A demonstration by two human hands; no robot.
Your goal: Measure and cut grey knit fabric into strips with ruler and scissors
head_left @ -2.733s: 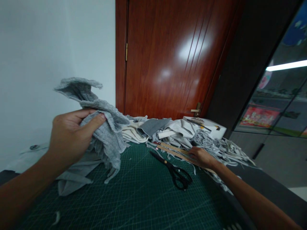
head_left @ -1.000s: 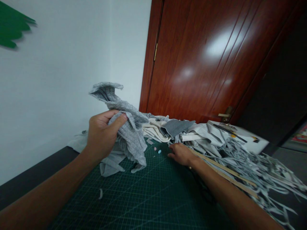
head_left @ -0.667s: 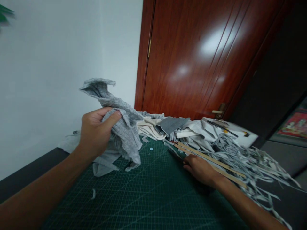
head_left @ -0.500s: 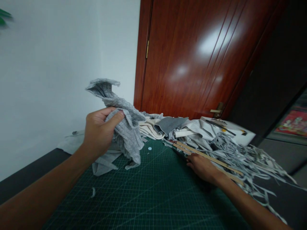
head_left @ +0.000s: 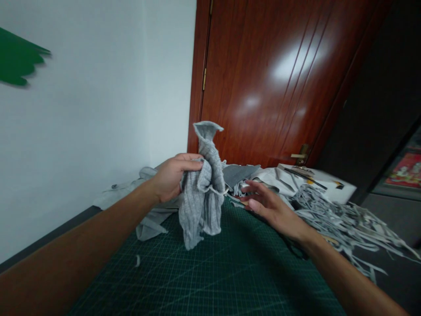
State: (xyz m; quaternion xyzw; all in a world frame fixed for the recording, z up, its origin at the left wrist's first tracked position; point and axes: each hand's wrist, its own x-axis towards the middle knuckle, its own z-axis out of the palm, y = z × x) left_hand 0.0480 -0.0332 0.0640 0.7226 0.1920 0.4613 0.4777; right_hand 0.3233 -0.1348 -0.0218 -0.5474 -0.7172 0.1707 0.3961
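Note:
A crumpled piece of grey ribbed fabric [head_left: 210,206] hangs over the cutting mat, pinched at its upper part by my left hand [head_left: 173,175]. Its lower edges dangle loose just above the green gridded mat [head_left: 210,276]. To the right of the fabric, my right hand [head_left: 269,206] is raised with its fingers apart and nothing in them. Behind and under that hand, wooden strips are mostly covered from view; only a short end shows by the fingertips.
Thin grey fabric strips [head_left: 345,228] lie heaped at the right. Folded fabric [head_left: 241,173] and a white box [head_left: 332,186] stand along the back, before a brown door [head_left: 256,87]. More grey cloth [head_left: 151,226] lies at the mat's left edge.
My left hand has carried the grey fabric to the right, toward the middle. My right hand has lifted from beside the wooden strips, and its fingers have spread.

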